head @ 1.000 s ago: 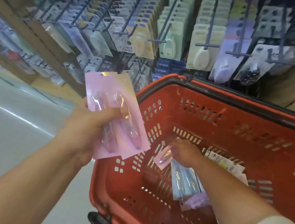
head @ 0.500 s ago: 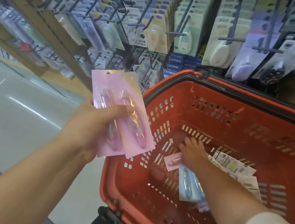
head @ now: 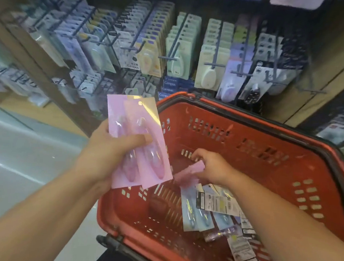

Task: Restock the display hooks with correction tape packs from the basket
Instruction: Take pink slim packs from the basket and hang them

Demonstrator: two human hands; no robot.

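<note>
**Correction tape restock: one pick under way at the basket**

Lifted since half a second ago: right hand [head: 211, 166], then low on the basket floor, now higher near the perforated far wall; fingers curled, pinching one small pink pack [head: 188, 172] by its upper end; pack tilted, lower end close above the heap, contact with it not clear.

Unchanged in grip over the same interval: left hand [head: 107, 152], held up over the near-left rim; thumb pressed across the front, fingers wrapped behind; contents: pink packs [head: 139, 142], at least two, overlapped and fanned slightly, upright, hang-holes uppermost, glare on the top edge.

Container: basket [head: 270, 125], red plastic, slotted walls, black rim and handle; set directly below the shelving.

Stock inside: loose packs [head: 199, 213], pale blue, lilac and printed card backs, lying flat and overlapped on the right half of the floor, partly hidden under the right forearm.

Destination: display hooks [head: 173, 48], dark pegs in rows behind the basket, hung with carded packs in cream, yellow, lilac and black.

Surroundings: pale floor [head: 10, 158] to the left.
</note>
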